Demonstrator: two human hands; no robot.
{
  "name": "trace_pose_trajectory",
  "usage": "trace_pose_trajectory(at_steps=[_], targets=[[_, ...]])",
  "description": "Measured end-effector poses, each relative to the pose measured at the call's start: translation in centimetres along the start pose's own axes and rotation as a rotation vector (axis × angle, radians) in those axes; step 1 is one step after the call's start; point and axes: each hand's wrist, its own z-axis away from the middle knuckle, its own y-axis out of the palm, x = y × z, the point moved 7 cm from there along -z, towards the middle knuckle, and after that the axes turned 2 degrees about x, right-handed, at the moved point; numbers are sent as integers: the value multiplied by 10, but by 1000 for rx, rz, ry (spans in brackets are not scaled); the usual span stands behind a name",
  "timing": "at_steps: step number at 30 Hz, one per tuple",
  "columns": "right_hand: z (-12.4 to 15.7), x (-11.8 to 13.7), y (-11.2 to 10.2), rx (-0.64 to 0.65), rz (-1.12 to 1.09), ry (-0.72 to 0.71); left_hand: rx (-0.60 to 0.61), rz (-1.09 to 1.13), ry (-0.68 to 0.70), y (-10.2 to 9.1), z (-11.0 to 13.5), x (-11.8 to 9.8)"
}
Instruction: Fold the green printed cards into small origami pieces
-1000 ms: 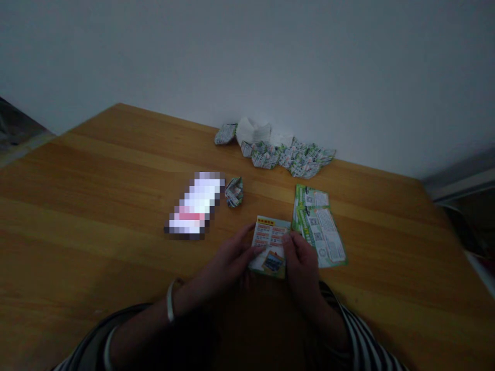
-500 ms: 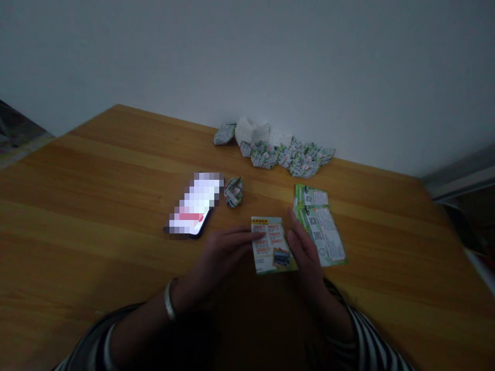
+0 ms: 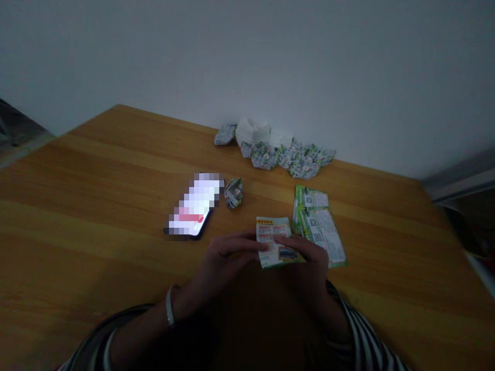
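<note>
A small printed leaflet (image 3: 273,232) with orange text and a picture is held up above the near part of the table. My left hand (image 3: 230,255) grips its left edge, fingers over the printed face. From the other side my right hand (image 3: 311,257) holds it, with a finger lying across the print; the right thumb is hidden. Just behind the right hand, two green-and-white leaflets (image 3: 325,234) overlap on the table. Nearest beyond the left hand are a crumpled paper ball (image 3: 234,193) and a phone (image 3: 195,206) with a lit, blurred screen.
Along the wall, at the back of the wooden table (image 3: 116,170), lies a row of crumpled printed paper (image 3: 303,157). Among it is crumpled white tissue (image 3: 251,132), with another folded printed piece (image 3: 225,135) at its left end.
My right hand has turned, its fingers now reaching over the leaflet's face rather than standing at its right edge. The leaflet has shifted slightly right and tilted.
</note>
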Motion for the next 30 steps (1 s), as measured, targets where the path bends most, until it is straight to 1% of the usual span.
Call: trace_pose_trajectory(at_steps=[2,5,7,9,12,14,18,22,25,28,30], targets=[[0,2,1,-3,29,-30,-23,-12,22,-2,0,-1],[-2,5,5,29,38,-45,-147,-84,-4,-12,1,0],[-3,7,8,41,25,-38,-209,-125,-26,-18,2,0],[-3,7,8,17,31,-17,-219,-134,-35,-18,2,-1],[0,4,5,-52,29,46,-186,-142,-48,-14,2,-2],[3,1,6,-73,7,94,-182,-153,-59,-13,2,-2],[6,-4,8,-94,-47,153,-236,-157,-51,-15,3,-4],[7,-4,11,-103,-65,168,-285,-162,-60,-17,4,-4],[7,-6,11,-129,-36,190,-301,-51,-145,-15,5,5],[10,-9,11,-145,-22,208,-287,116,-312,-8,6,19],[10,-11,13,-121,-38,212,-295,196,-405,-4,8,26]])
